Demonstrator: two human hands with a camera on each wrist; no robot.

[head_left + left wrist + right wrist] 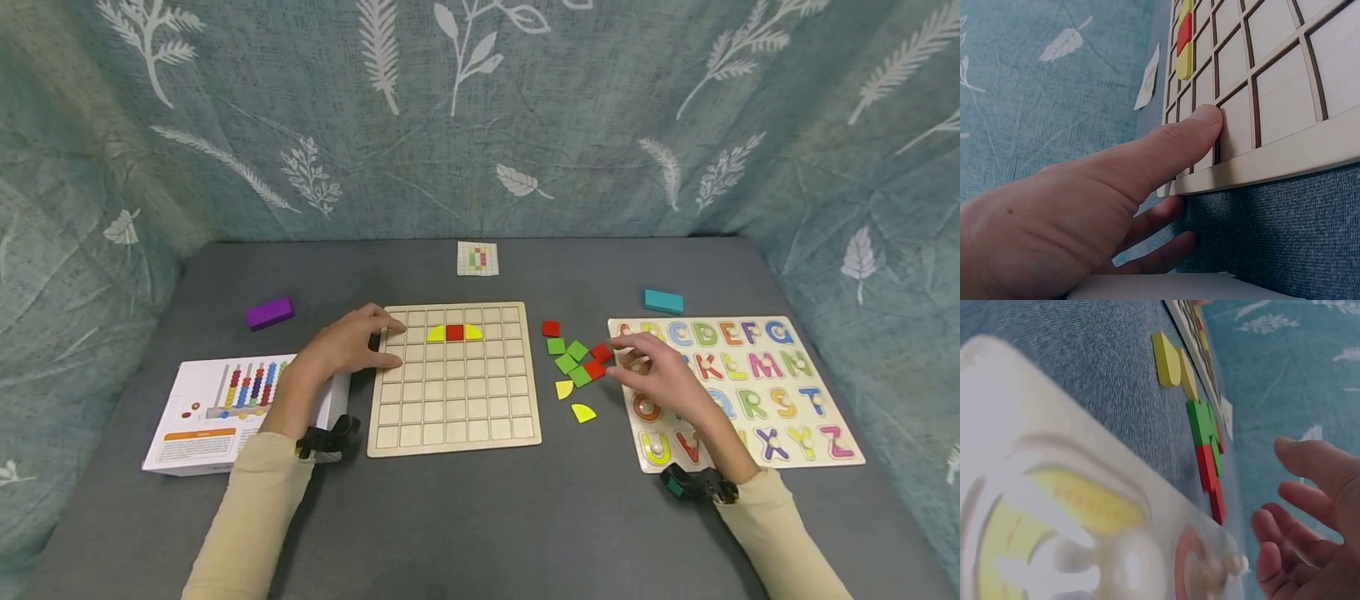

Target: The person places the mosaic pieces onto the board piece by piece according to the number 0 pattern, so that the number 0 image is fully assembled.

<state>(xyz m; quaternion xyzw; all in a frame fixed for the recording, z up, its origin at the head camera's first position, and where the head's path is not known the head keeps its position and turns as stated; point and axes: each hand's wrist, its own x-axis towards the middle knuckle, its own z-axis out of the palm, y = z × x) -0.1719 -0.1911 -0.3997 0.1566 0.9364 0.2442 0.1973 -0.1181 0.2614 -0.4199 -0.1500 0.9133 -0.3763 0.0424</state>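
Progress: grid board [453, 379] has three tiles in its second row, two yellow quarters flanking a red square [454, 332]; every other cell is bare. Left hand [348, 343] rests on the board's left edge, thumb flat, gripping nothing. Right hand [660, 375] hovers over the loose tiles [576, 362] between the boards, fingers relaxed, empty. Roughly nine tiles unplaced.

The wooden grid board [454, 379] lies flat on the desk, with two yellow quarter-round tiles and one red square tile seated in its second row. Just right of the grid board lies a loose tile cluster [576, 363]: red and green squares bunched together, with two yellow quarter-rounds nearest the grid board's lower right.
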